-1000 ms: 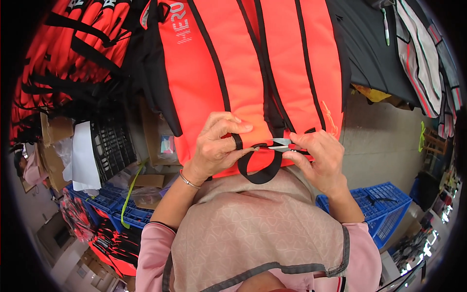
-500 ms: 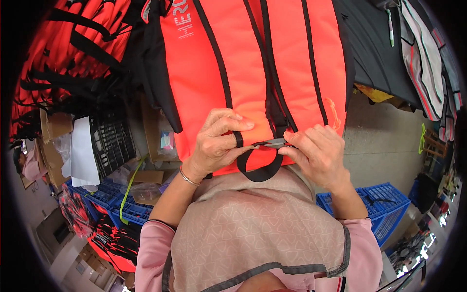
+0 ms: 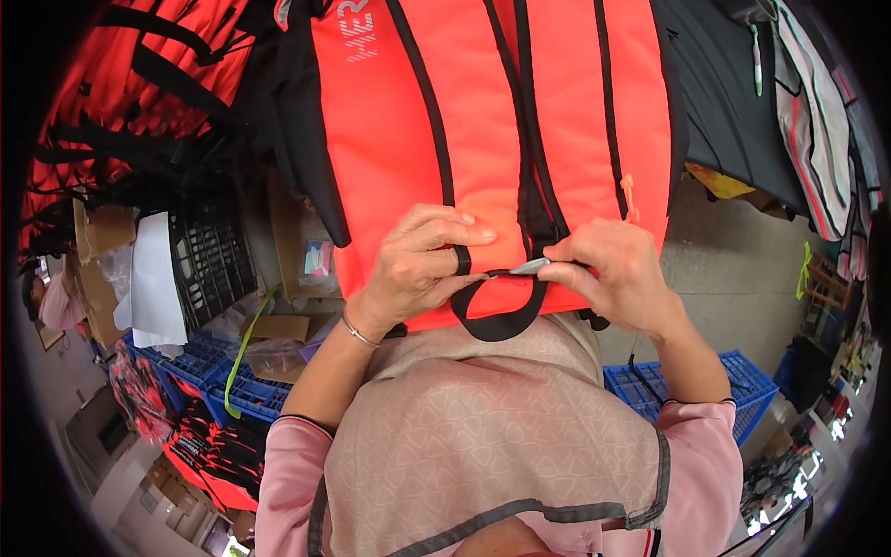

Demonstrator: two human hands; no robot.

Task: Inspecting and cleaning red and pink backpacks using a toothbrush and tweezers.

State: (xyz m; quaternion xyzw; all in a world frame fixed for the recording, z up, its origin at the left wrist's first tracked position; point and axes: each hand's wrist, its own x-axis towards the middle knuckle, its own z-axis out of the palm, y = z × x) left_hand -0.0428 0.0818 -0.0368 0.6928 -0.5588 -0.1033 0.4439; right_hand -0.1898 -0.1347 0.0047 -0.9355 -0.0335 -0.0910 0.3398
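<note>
**Hands meet at a vest's black loop**

I see the left hand (image 3: 418, 269) pinching the black strap loop (image 3: 501, 320) at the lower hem of a smooth orange life vest (image 3: 520, 121), fingers closed on the webbing. The right hand (image 3: 613, 274) grips small metal snips (image 3: 529, 268) against it. Blue slatted crates (image 3: 687, 390) crowd the floor on both sides, with bare concrete beyond the vest's right edge

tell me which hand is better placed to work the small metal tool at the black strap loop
Right, probably: the right hand pinches the small metal tool at the black strap loop, while the left hand just steadies the orange vest.
</note>
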